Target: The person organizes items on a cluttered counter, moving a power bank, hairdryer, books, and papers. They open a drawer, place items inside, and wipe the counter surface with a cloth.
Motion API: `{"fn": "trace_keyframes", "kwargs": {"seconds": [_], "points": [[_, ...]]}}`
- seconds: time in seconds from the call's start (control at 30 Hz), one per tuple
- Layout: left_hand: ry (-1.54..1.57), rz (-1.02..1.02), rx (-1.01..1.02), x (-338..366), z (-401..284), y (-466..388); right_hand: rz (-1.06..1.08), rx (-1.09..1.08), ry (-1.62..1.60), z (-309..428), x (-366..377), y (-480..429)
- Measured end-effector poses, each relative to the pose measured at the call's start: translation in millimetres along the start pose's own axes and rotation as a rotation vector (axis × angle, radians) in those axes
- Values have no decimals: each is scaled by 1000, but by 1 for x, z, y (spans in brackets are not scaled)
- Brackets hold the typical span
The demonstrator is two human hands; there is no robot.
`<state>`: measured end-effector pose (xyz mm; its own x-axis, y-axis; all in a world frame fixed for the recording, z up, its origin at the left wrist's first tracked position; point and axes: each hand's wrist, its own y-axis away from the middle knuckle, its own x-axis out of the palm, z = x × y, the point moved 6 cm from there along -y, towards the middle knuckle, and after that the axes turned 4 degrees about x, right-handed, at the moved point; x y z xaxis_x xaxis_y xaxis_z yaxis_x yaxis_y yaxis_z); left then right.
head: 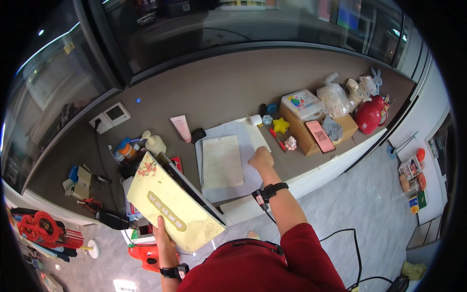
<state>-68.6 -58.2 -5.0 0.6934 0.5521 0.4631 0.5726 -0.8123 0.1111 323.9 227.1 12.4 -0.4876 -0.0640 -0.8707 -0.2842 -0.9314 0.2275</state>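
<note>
My left hand point(165, 239) grips the lower edge of a pale yellow book point(171, 211) with a floral print and writing on its cover, thumb on top. The book stands tilted in front of a dark, white-edged folder or book point(191, 189). Over the right margin of a large pale sheet point(251, 179) rests my right hand point(262, 158), its fingers curled and the fingertips hidden. Whether it pinches the paper is unclear. A smaller stack of lined paper point(222, 160) with faint writing lies flat on that sheet.
On the counter point(233, 80) stand a pink tube point(181, 128), a cream pump bottle point(154, 143), and a cardboard box point(303, 131) carrying a phone point(320, 137) and a marker case point(302, 104). A red pen point(278, 140), a yellow star point(281, 125) and a red kettle point(370, 115) sit to the right.
</note>
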Motion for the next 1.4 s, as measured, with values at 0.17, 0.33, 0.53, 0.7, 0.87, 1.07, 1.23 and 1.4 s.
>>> {"fn": "trace_keyframes", "kwargs": {"seconds": [0.17, 0.33, 0.53, 0.7, 0.87, 1.07, 1.23, 1.4], "points": [[22, -15, -26, -4, 4, 2, 286, 80, -195, -8, 0, 3], [63, -28, -79, -4, 9, 4, 81, -60, -36, 15, 1, 23], [67, -10, -90, -1, 6, 4, 196, -21, -527, 26, 21, 6], [-39, 6, -50, 2, -2, 3, -180, -351, -556, 55, -27, 15], [-31, 41, -88, 11, -3, 5, -530, -730, -181, 97, -113, 56], [54, 128, -46, 29, -18, 5, -644, -845, 42, 79, -207, 130], [68, 201, -132, 57, -21, -9, -816, -799, -22, 16, -250, 189], [57, 296, -265, 125, -3, -52, -907, -698, -143, -44, -256, 216]]}}
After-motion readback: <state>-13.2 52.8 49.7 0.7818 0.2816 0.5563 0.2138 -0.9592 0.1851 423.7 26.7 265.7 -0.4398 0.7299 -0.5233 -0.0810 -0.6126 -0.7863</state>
